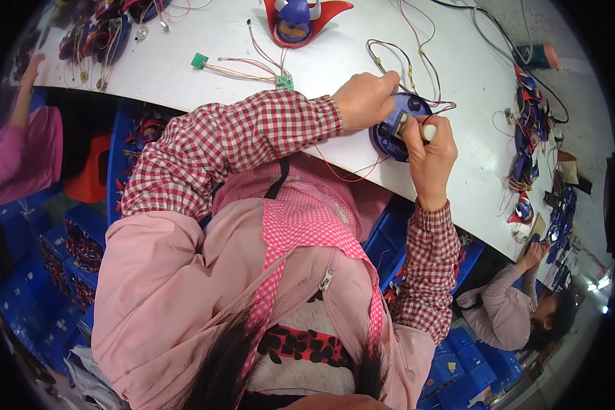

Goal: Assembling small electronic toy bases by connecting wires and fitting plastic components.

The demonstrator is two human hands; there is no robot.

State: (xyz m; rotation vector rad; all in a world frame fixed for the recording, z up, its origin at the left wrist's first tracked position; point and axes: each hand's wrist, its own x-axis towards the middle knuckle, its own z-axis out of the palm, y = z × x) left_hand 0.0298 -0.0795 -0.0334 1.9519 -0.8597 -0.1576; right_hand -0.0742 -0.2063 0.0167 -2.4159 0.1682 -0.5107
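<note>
Pale at its rounded end, a small object (pixel 428 132), its kind unclear, is gripped in the fingers of the right hand (pixel 433 156), over the face of a round purple-blue plastic casing (pixel 395 147). The left hand (pixel 365 99) is curled at the casing's upper left side; whether its fingers pinch anything I cannot tell. The casing lies on the white counter (pixel 342 65) close to its near edge, and a thin red wire (pixel 335 173) loops out over that edge beside it. Just beyond the hands, red and black wires (pixel 410 61) coil on the surface. Left of them lies a green circuit board (pixel 284 83), its leads running to a smaller green board (pixel 199 61) nearer the counter's left end. Farther across sits a red-and-purple winged shell (pixel 295 20). Wired red-and-blue assemblies (pixel 524 130) line the right-hand edge, where a co-worker's hands (pixel 534 254) handle something too small to make out. Dark wired parts (pixel 96 42) crowd the left end, near another co-worker's pink sleeve (pixel 27 157)
</note>
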